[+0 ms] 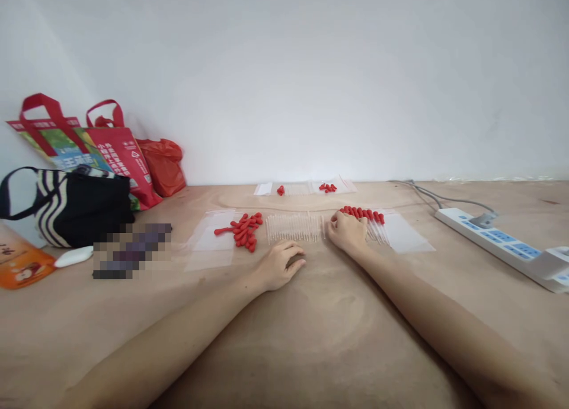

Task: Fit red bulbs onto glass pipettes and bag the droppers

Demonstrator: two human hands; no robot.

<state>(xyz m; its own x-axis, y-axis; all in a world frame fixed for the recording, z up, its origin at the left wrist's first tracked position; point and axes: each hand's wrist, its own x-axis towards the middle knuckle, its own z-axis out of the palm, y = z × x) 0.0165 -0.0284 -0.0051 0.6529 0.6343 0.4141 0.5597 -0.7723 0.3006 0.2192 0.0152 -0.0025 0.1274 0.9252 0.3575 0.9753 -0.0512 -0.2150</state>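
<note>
My left hand (281, 265) rests on the wooden table with its thumb and fingers apart and nothing in them. Just beyond it lies a row of thin, pale, clear sticks (293, 227). My right hand (348, 231) is at the right end of this row, its fingers closed and pointing down; whatever they pinch is hidden. Beside it, several sticks with red teardrop-shaped tops (362, 213) lie side by side, partly covered by the hand. A loose pile of red teardrop-shaped pieces (243, 231) lies left of the row, on a clear plastic bag (208, 240).
Another clear bag (411, 234) lies to the right. Farther back are more sticks (297, 188) and small red pieces (328, 188). A white power strip (498, 243) with a grey cable stands at right. Shopping bags (120, 154) and a black striped bag (93, 210) stand at left.
</note>
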